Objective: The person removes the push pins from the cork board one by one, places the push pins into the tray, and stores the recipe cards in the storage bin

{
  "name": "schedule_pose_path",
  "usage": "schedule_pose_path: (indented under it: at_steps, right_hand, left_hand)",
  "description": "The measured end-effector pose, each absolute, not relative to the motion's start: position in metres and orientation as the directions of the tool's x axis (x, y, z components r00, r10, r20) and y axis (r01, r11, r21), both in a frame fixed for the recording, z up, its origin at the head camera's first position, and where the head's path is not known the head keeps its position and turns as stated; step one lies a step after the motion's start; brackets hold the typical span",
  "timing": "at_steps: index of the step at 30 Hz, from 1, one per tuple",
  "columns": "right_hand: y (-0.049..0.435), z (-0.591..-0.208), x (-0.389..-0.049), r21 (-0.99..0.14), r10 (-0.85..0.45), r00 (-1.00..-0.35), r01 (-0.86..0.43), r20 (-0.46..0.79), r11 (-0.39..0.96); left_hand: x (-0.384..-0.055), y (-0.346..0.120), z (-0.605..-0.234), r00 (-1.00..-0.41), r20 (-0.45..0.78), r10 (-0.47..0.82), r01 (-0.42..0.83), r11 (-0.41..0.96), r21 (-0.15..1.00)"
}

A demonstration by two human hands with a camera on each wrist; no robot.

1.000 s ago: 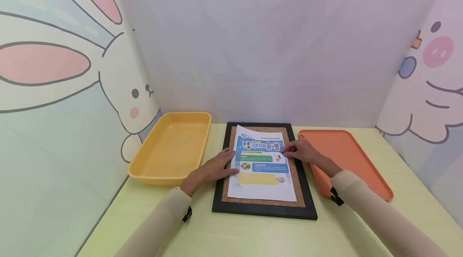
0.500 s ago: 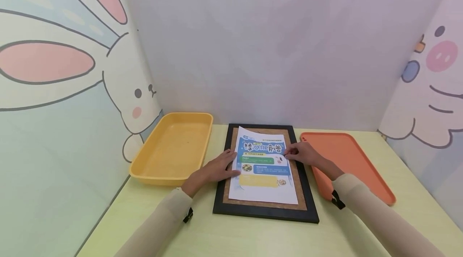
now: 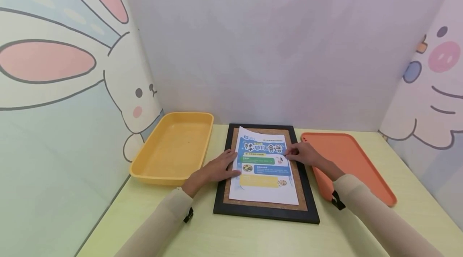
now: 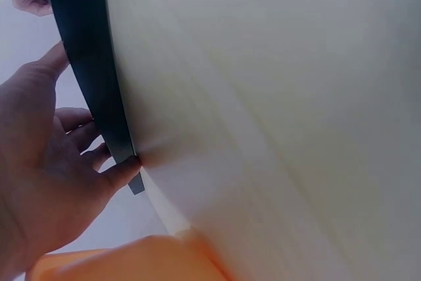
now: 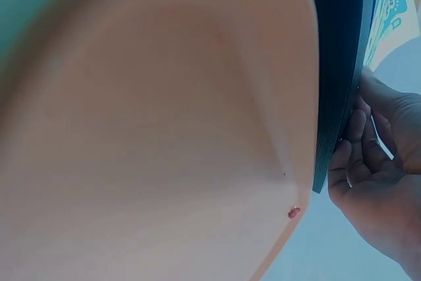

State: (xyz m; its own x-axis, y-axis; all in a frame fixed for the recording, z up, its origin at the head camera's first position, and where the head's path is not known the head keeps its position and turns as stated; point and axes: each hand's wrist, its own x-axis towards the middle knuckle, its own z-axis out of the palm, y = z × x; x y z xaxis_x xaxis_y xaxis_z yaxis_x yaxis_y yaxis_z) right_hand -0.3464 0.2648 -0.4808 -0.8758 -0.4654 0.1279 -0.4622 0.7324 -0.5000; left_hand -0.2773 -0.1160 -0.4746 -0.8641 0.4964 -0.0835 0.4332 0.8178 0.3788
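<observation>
We see the sheet [image 3: 265,166] lying on the board [image 3: 265,213], midway between the desk's [image 3: 267,239] left and right edges and close to the far one. Its print shows blue, green and yellow bands, and its upper edge bows slightly above the cork [image 3: 228,194]. Our two hands are apart, one on either side of it. The left hand [image 3: 218,166] has its fingers spread and relaxed, their tips on the sheet's left edge. The right hand [image 3: 305,153] bends its fingers at the right edge; we cannot tell whether they pinch anything. Its forearm passes over the orange tray [image 3: 349,162], which lies just beside the board, towards the desk's far right corner, with small red marks at one corner. In the desk's far left corner we see the yellow bin [image 3: 162,180]. A rabbit [image 3: 124,88] covers the left wall and a pig [image 3: 443,58] the right.
</observation>
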Motion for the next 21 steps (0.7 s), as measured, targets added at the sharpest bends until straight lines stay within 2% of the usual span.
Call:
schedule_pose_path:
  at_steps: [21]
  right_hand:
    - [0.2601,-0.4764,-0.3412,-0.49,-0.466,-0.88,-0.447,0.09,0.749]
  left_hand:
    - [-0.2805,-0.1177,-0.4789,-0.863,-0.066,0.501,0.442,0.811,0.383]
